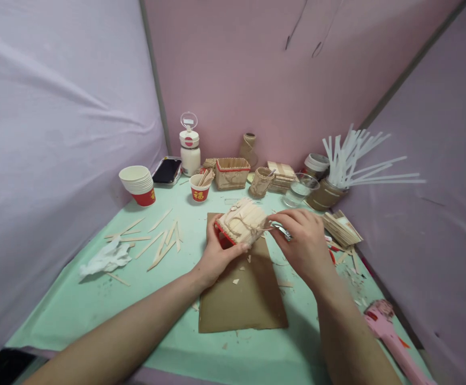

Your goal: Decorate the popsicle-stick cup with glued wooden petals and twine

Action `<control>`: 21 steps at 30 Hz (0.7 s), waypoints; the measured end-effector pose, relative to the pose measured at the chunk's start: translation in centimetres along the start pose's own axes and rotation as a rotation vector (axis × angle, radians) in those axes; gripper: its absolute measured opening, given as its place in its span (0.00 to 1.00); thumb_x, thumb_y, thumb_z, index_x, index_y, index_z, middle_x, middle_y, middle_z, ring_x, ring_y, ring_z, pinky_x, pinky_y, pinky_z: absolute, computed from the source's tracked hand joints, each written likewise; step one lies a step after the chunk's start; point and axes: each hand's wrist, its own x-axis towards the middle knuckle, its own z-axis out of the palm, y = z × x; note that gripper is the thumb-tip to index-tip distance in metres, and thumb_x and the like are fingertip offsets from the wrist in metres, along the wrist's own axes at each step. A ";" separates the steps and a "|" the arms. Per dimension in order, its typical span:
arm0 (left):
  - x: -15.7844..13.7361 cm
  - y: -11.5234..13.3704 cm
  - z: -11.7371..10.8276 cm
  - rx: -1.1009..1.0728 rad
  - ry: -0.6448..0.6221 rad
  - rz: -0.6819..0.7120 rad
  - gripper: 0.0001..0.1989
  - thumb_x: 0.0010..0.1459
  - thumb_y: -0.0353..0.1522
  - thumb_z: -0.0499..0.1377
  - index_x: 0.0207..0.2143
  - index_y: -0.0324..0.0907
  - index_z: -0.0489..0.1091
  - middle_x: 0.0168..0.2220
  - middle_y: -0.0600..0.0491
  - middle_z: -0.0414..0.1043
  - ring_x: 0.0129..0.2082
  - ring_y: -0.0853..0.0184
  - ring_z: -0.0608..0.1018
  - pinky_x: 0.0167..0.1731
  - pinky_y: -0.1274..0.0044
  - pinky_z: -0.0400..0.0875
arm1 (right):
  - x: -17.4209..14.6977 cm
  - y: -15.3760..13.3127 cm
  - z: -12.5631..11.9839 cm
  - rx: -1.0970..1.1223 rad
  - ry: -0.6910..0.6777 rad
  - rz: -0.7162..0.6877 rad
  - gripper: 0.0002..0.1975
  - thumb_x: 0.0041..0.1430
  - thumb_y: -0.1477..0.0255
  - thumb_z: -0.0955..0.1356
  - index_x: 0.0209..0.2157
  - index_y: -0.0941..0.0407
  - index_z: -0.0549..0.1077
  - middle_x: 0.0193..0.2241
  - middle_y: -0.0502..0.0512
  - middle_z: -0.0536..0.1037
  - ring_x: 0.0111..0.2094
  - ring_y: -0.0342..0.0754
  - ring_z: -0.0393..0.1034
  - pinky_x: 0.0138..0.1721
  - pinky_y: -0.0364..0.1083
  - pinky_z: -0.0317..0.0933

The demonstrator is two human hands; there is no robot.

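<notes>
My left hand (213, 255) is wrapped round a paper cup (245, 220) covered in pale wooden sticks. The cup lies tilted on its side above a brown cardboard sheet (243, 297), its red rim facing left. Twine (238, 222) is looped over the sticks in a curved pattern. At the cup's right end, the fingers of my right hand (299, 232) pinch a loose length of the twine. A shiny metal tool (281, 230) also sits within that hand; its kind is mostly hidden by the fingers.
Loose sticks (164, 243) and a crumpled tissue (108, 258) lie left. Stacked paper cups (138, 184), a stick-covered box (233, 174), a twine spool (249, 147) and a clear bowl (300, 190) line the back. Right stand glue sticks (349, 160); a pink glue gun (393, 339) lies nearer.
</notes>
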 end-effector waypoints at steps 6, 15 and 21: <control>0.1 -0.2 -0.1 0.013 0.021 0.004 0.42 0.44 0.31 0.71 0.57 0.52 0.52 0.62 0.48 0.60 0.62 0.58 0.64 0.62 0.65 0.55 | -0.4 -1.3 -0.6 0.120 -0.083 0.020 0.07 0.58 0.70 0.69 0.40 0.51 0.73 0.41 0.53 0.78 0.45 0.53 0.68 0.46 0.52 0.52; 0.1 -0.3 -0.4 0.091 0.028 0.025 0.44 0.46 0.32 0.70 0.59 0.53 0.47 0.64 0.47 0.56 0.64 0.58 0.62 0.63 0.65 0.54 | -1.0 -2.6 1.0 0.338 -0.139 0.208 0.03 0.59 0.69 0.69 0.32 0.53 0.72 0.31 0.51 0.78 0.36 0.50 0.71 0.40 0.49 0.58; 0.1 -0.1 -0.5 0.155 0.073 0.044 0.47 0.46 0.33 0.71 0.61 0.54 0.45 0.63 0.47 0.57 0.63 0.58 0.63 0.62 0.68 0.56 | -1.4 -3.0 2.0 0.438 -0.167 0.340 0.05 0.58 0.69 0.69 0.29 0.54 0.75 0.28 0.51 0.79 0.31 0.48 0.71 0.35 0.46 0.60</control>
